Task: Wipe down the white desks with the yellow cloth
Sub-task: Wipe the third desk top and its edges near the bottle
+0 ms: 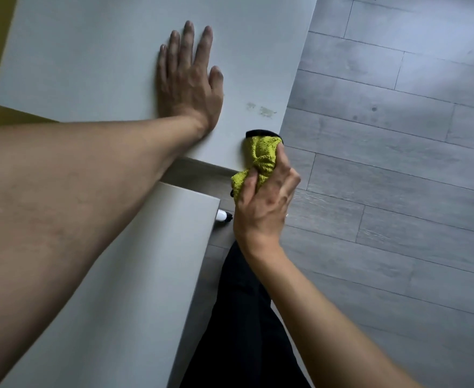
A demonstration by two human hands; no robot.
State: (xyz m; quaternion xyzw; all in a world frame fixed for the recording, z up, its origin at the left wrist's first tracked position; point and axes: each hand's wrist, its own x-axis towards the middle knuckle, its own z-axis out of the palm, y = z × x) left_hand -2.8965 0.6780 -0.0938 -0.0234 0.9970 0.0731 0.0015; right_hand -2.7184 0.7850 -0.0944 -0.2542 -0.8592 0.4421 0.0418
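White desk (90,65) (smudged near its corner) stands on grey plank floor (398,163).

Dim, cool daylight; brightest patch on floor (454,29) at upper right. Soft shadows under desk (90,65) edges. Wide-angle bending at frame edges; slight softness overall.

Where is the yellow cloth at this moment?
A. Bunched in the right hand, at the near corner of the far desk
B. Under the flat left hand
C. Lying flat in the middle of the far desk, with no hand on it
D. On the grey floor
A: the right hand grips the bunched yellow cloth at the near corner of the far desk, while the left hand lies flat and bare on that desk.
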